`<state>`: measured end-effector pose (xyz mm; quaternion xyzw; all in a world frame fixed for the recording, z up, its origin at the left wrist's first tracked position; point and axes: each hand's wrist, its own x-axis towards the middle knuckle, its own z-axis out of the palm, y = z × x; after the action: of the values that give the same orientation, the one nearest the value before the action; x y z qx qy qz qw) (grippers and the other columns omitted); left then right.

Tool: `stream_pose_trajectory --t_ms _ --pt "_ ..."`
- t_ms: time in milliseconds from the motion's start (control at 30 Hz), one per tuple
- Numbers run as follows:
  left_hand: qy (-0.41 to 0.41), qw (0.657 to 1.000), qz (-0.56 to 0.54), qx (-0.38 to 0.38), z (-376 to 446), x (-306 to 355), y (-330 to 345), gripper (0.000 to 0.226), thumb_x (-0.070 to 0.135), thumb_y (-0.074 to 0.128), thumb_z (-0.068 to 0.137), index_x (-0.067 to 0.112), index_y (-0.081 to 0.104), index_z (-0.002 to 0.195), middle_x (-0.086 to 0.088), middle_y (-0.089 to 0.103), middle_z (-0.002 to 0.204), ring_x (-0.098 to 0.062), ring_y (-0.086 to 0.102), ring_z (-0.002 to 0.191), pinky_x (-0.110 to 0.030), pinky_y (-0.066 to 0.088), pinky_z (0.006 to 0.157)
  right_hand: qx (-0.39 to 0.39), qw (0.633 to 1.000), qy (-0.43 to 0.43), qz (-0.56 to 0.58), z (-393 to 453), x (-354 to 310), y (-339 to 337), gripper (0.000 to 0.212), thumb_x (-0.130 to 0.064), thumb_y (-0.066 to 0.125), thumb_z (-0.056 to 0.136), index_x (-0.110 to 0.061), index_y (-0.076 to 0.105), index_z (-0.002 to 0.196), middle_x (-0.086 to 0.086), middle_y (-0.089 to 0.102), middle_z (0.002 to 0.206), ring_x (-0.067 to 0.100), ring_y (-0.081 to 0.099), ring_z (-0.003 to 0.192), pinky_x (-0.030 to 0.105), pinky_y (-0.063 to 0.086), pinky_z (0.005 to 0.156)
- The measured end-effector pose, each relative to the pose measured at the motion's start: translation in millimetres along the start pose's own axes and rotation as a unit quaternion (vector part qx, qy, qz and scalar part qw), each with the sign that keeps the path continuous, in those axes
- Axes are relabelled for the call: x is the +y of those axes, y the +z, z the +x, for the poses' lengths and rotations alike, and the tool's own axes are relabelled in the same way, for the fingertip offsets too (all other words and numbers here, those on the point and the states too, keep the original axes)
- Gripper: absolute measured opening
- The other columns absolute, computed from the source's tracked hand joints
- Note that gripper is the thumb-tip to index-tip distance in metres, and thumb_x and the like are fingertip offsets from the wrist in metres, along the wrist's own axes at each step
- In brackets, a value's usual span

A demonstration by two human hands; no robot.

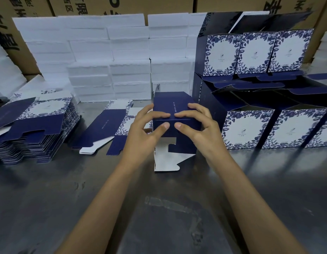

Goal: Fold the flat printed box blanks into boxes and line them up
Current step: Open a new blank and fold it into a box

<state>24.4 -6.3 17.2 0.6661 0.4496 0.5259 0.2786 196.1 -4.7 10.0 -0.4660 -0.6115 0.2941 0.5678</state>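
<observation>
A half-formed dark blue box (172, 105) stands on the metal table (85, 189) at the centre, with a white-backed flap (165, 160) hanging toward me. My left hand (144, 129) grips its left side, fingers on the top panel and thumb on the front. On the right side my right hand (197, 125) grips it the same way. A tall stack of flat printed blanks (34, 125) lies at the left. One loose blank (107, 125) lies beside the box. Folded boxes (248, 129) with blue floral fronts stand in rows at the right.
White foam blocks (111, 57) are stacked along the back, against brown cartons (122, 5). A second tier of folded boxes (254, 52) sits on the lower row at the right. A strip of tape residue (173, 206) marks the near tabletop.
</observation>
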Motion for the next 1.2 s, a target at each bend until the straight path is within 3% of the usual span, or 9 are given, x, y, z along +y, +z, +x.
stream_pose_trajectory --t_ms 167,267,433,600,733,933,1033,1133,1200 --pt "-0.016 0.999 -0.041 0.025 -2 2 8 0.018 0.015 0.074 0.089 0.031 0.074 0.098 0.021 0.049 0.140 0.025 0.034 0.126 0.009 0.028 0.078 0.036 0.999 0.008 0.028 -2 0 6 0.020 -0.017 0.082 0.084 -0.035 0.078 0.092 -0.016 0.053 0.135 0.006 0.045 0.134 0.033 0.038 0.114" --pt "-0.021 0.996 -0.067 0.051 -4 2 12 0.014 0.018 0.077 0.086 0.031 0.075 0.093 0.026 0.051 0.132 0.017 0.036 0.132 0.009 0.029 0.079 0.040 0.999 0.000 0.030 -4 -1 9 0.019 -0.019 0.082 0.085 -0.036 0.078 0.090 -0.016 0.054 0.133 0.007 0.047 0.133 0.033 0.038 0.113" --pt "-0.013 0.997 -0.051 0.063 -2 1 12 0.015 0.018 0.077 0.087 0.032 0.074 0.090 0.013 0.054 0.139 0.027 0.042 0.115 0.009 0.029 0.079 0.001 1.000 -0.007 0.016 -2 0 3 0.025 -0.018 0.081 0.085 -0.039 0.077 0.097 -0.016 0.051 0.136 0.006 0.044 0.136 0.032 0.037 0.115" --pt "-0.009 0.998 -0.045 0.041 -1 2 9 0.019 0.014 0.076 0.088 0.033 0.075 0.094 0.011 0.054 0.143 0.029 0.040 0.118 0.009 0.029 0.081 0.032 0.999 -0.007 0.016 -1 1 6 0.022 -0.015 0.081 0.085 -0.035 0.078 0.094 -0.014 0.054 0.133 0.008 0.047 0.133 0.031 0.038 0.112" --pt "-0.008 0.998 -0.054 0.038 0 1 7 0.022 0.011 0.075 0.088 0.032 0.075 0.093 0.009 0.055 0.143 0.028 0.043 0.117 0.006 0.032 0.083 0.004 0.999 -0.010 0.034 0 2 2 0.026 -0.014 0.080 0.086 -0.036 0.078 0.099 -0.015 0.054 0.137 -0.002 0.047 0.132 0.026 0.038 0.112" --pt "-0.012 0.998 -0.059 0.009 1 -1 0 0.028 0.014 0.073 0.090 0.039 0.074 0.102 0.013 0.051 0.148 0.020 0.042 0.127 0.005 0.036 0.082 0.010 0.999 -0.024 0.030 3 3 -2 0.025 -0.009 0.076 0.089 -0.032 0.075 0.095 -0.009 0.058 0.135 0.001 0.052 0.128 0.036 0.041 0.113" --pt "-0.007 0.999 -0.052 0.003 1 -3 -1 0.032 0.012 0.071 0.092 0.040 0.073 0.107 0.014 0.050 0.150 0.014 0.040 0.134 0.003 0.037 0.088 -0.009 0.999 -0.020 0.035 2 4 -5 0.027 -0.009 0.074 0.091 -0.035 0.076 0.100 -0.012 0.056 0.139 -0.001 0.049 0.131 0.033 0.042 0.112" --pt "-0.010 0.998 -0.067 0.015 2 -5 -2 0.030 0.011 0.069 0.093 0.038 0.074 0.106 0.013 0.053 0.147 0.011 0.043 0.133 -0.001 0.039 0.093 -0.025 0.998 -0.018 0.058 2 6 -8 0.035 -0.005 0.067 0.096 -0.033 0.073 0.116 -0.012 0.053 0.147 -0.004 0.046 0.136 0.016 0.043 0.105" --pt "-0.015 0.996 -0.080 0.034 4 -7 -4 0.029 0.011 0.069 0.093 0.036 0.073 0.107 0.012 0.056 0.143 0.009 0.046 0.132 -0.005 0.042 0.096 -0.012 0.995 -0.003 0.100 3 8 -10 0.043 -0.007 0.066 0.097 -0.036 0.064 0.129 -0.012 0.052 0.149 -0.001 0.047 0.137 0.018 0.046 0.106"
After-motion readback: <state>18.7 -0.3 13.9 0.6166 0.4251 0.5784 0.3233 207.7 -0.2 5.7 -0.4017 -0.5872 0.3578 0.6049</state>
